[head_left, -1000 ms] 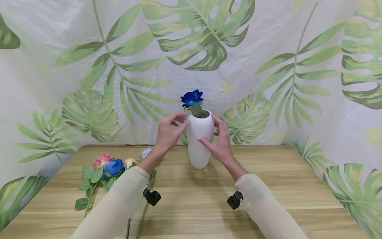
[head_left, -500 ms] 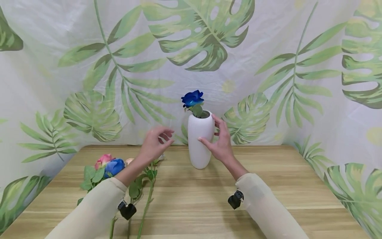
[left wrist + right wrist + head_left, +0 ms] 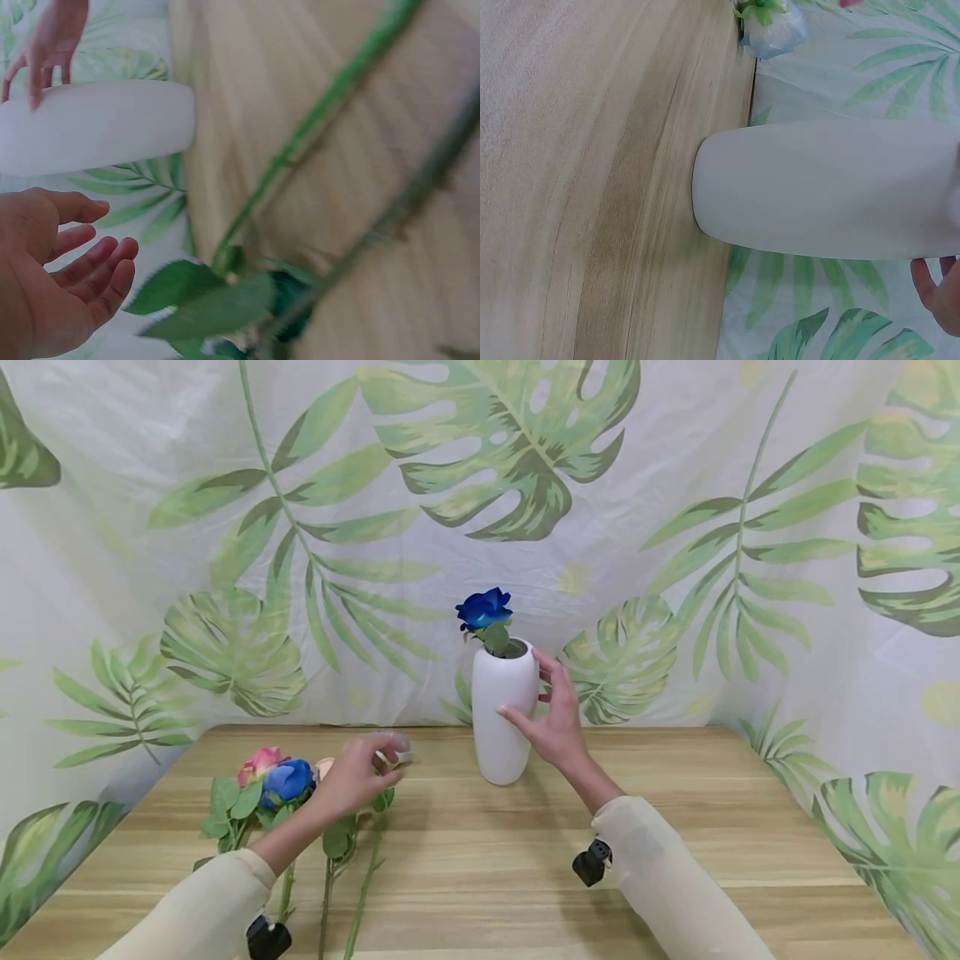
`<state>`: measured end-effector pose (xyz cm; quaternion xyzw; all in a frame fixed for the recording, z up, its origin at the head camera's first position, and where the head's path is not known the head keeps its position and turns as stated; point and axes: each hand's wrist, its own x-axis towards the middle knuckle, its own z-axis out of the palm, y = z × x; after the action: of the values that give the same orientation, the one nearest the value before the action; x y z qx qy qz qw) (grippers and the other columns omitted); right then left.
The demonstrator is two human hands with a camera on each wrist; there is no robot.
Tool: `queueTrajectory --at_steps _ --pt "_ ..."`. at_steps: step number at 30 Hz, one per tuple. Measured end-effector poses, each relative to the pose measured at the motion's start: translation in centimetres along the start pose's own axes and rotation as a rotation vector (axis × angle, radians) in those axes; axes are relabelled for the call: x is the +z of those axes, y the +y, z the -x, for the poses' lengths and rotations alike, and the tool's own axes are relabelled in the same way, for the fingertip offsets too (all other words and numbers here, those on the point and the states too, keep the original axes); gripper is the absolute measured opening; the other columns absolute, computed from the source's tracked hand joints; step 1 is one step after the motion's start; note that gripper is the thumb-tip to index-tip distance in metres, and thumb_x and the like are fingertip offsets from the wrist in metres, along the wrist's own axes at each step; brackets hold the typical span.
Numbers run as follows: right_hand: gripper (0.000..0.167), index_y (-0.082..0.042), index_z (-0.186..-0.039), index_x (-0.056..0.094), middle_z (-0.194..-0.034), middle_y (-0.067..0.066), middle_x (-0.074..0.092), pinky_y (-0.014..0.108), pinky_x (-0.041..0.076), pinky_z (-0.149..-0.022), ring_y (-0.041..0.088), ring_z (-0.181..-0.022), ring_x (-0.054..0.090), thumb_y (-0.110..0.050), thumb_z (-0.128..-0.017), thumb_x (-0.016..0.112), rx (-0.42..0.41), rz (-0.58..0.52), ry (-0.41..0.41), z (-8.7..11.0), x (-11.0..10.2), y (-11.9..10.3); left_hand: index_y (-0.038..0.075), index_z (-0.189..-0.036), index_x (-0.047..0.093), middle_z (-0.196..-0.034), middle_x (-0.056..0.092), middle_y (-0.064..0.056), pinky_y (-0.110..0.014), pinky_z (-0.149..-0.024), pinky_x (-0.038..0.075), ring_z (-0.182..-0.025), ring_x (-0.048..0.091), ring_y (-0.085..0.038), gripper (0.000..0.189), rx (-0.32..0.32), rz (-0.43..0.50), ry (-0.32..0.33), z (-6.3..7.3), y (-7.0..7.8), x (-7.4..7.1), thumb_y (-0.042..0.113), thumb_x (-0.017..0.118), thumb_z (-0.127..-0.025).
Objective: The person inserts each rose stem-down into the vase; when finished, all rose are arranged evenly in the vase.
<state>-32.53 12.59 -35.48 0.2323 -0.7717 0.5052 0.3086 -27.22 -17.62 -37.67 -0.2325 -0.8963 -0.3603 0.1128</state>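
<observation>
A white vase (image 3: 495,718) stands upright near the back of the table, with one dark blue rose (image 3: 483,608) leaning left out of its mouth. My right hand (image 3: 553,714) grips the vase's upper right side, thumb across the front and fingers behind. My left hand (image 3: 356,783) hovers over the loose flowers, fingers loosely bent around nothing, as the left wrist view shows. Just beyond its fingertips lies a pale bluish-white rose (image 3: 776,34), mostly covered by that hand in the head view. Green leaves (image 3: 210,304) and stems show beside the left hand.
Left of the vase, a pink rose (image 3: 258,764), a blue rose (image 3: 287,781) and a peach rose (image 3: 324,767) lie on the wooden table (image 3: 675,827), their stems toward the front edge. A leaf-patterned cloth (image 3: 585,552) hangs behind the table.
My left hand has left the vase's rim and moved left and down to the loose flowers. The right hand, vase and dark blue rose stay where they were.
</observation>
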Motion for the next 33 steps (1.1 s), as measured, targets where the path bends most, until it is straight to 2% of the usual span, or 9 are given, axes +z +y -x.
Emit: queueTrajectory --at_steps 2,8,16,20,25,29,33 --pt "0.090 -0.003 -0.152 0.042 -0.147 0.024 0.048 0.058 0.058 -0.089 0.046 -0.125 0.055 -0.008 -0.077 0.092 0.000 0.000 0.001 0.0 0.0 0.0 -0.008 -0.111 0.070 -0.091 0.067 -0.010 -0.029 -0.064 0.059 -0.075 0.069 -0.020 0.024 -0.023 -0.004 -0.022 0.5 -0.5 0.1 -0.005 0.076 -0.088" --pt "0.091 -0.002 -0.152 0.041 -0.146 0.024 0.048 0.058 0.058 -0.088 0.046 -0.124 0.056 -0.008 -0.077 0.092 -0.010 0.008 0.004 0.1 0.0 -0.1 -0.007 -0.107 0.070 -0.092 0.067 -0.014 -0.029 -0.063 0.057 -0.076 0.067 -0.018 0.021 -0.077 -0.040 -0.055 2.1 -1.7 -0.2 -0.002 0.077 -0.088" --pt "0.090 -0.001 -0.152 0.042 -0.146 0.024 0.048 0.059 0.058 -0.087 0.046 -0.124 0.056 -0.007 -0.077 0.092 -0.015 -0.008 0.005 0.0 0.0 0.1 -0.005 -0.101 0.072 -0.073 0.060 0.003 -0.024 -0.057 0.050 -0.065 0.056 -0.006 0.017 -0.037 -0.084 -0.084 3.6 -2.3 -0.2 -0.003 0.079 -0.086" --pt "0.090 -0.002 -0.152 0.042 -0.146 0.025 0.048 0.059 0.058 -0.087 0.046 -0.124 0.056 -0.008 -0.077 0.092 -0.009 -0.007 0.003 -0.1 -0.1 0.2 -0.004 -0.096 0.072 -0.068 0.060 0.005 -0.023 -0.054 0.050 -0.056 0.056 -0.006 0.012 -0.035 -0.061 -0.158 4.4 -2.3 -0.1 -0.002 0.079 -0.086" --pt "0.090 -0.002 -0.151 0.042 -0.146 0.024 0.048 0.059 0.058 -0.087 0.046 -0.124 0.056 -0.008 -0.077 0.092 -0.009 -0.004 0.008 -0.1 -0.1 0.3 -0.007 -0.094 0.070 -0.064 0.064 -0.003 -0.025 -0.048 0.053 -0.046 0.062 -0.015 0.010 -0.065 0.032 -0.266 4.9 -2.3 0.0 -0.003 0.077 -0.088" --pt "0.090 -0.002 -0.152 0.041 -0.146 0.024 0.048 0.059 0.058 -0.088 0.046 -0.125 0.055 -0.008 -0.078 0.092 -0.011 -0.005 0.001 -0.1 -0.1 0.3 -0.015 -0.108 0.066 -0.060 0.065 -0.004 -0.027 -0.042 0.053 -0.043 0.062 -0.019 0.028 -0.123 0.096 -0.332 5.0 -2.2 0.4 0.000 0.079 -0.088" --pt "0.090 -0.002 -0.152 0.041 -0.147 0.023 0.048 0.059 0.057 -0.088 0.046 -0.126 0.055 -0.009 -0.079 0.091 -0.009 -0.006 -0.006 -0.1 0.0 0.1 -0.021 -0.123 0.057 -0.057 0.064 -0.003 -0.029 -0.042 0.055 -0.042 0.062 -0.020 0.051 -0.163 0.114 -0.362 4.9 -2.2 0.7 0.003 0.083 -0.086"
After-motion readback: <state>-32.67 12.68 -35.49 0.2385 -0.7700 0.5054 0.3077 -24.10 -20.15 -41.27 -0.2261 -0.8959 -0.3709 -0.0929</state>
